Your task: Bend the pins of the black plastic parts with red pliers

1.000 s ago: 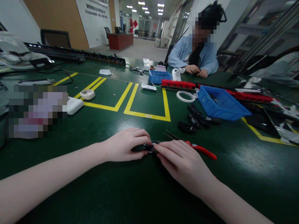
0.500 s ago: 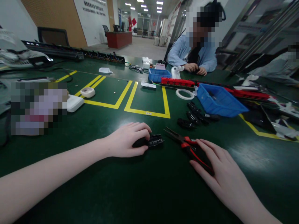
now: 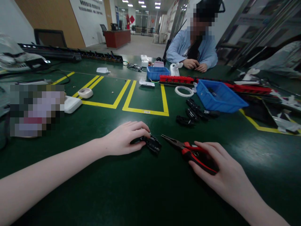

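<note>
My left hand (image 3: 129,138) is closed round a small black plastic part (image 3: 154,145), whose end sticks out to the right of my fingers. In my right hand (image 3: 218,163) are long-nose pliers (image 3: 188,150) with red and black handles. Their tips point left at the black part, with a small gap between, and the jaws look nearly closed. Beyond the pliers, several similar black parts (image 3: 185,120) lie in a loose group on the green table (image 3: 131,188).
A blue bin (image 3: 221,100) stands beyond the black parts, a smaller blue bin (image 3: 158,73) farther back. Near them are a tape ring (image 3: 184,91) and a long red strip (image 3: 176,79). A person (image 3: 191,53) sits across the table. White box (image 3: 71,104) at left.
The black part in my left hand has turned, its free end now angled down toward me. The pliers have swung flatter, tips slightly lower and farther left. The view has shifted slightly.
</note>
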{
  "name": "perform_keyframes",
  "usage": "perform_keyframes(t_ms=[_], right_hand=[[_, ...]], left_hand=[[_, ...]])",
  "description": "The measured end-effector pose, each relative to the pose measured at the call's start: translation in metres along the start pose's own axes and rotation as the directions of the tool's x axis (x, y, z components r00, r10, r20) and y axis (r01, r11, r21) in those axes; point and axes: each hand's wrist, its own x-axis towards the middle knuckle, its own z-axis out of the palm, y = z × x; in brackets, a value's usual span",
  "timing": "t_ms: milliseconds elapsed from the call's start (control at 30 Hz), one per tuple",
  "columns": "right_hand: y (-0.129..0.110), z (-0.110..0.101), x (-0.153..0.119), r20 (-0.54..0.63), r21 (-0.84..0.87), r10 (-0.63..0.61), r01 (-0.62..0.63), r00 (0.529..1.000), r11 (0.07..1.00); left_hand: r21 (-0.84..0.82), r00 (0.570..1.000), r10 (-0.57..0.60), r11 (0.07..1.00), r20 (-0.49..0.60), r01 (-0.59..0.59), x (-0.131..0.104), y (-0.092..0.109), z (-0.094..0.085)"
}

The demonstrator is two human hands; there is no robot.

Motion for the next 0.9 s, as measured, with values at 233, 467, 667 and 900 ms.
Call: perform_keyframes(t_ms=[233, 467, 667, 900], right_hand=[[-0.002, 0.005, -0.002, -0.01, 0.004, -0.028, 0.028, 1.0, 1.0], [0.001, 0.004, -0.003, -0.113, -0.027, -0.13, 0.127, 0.985, 0.991], [-0.014, -0.002, 0.0, -0.248, -0.016, -0.208, 0.211, 0.946, 0.977], [-0.021, -0.003, -0.001, -0.242, -0.058, -0.298, 0.293, 0.923, 0.954]], left_hand=[[0.026, 0.999, 0.035, 0.999, -0.007, -0.035, -0.002, -0.004, 0.003], [0.048, 0.996, 0.089, 0.995, 0.006, -0.089, -0.002, -0.009, 0.006], [0.043, 0.991, 0.135, 0.99, -0.01, -0.134, -0.002, -0.01, 0.007], [0.071, 0.989, 0.149, 0.986, -0.001, -0.149, -0.002, -0.008, 0.007]])
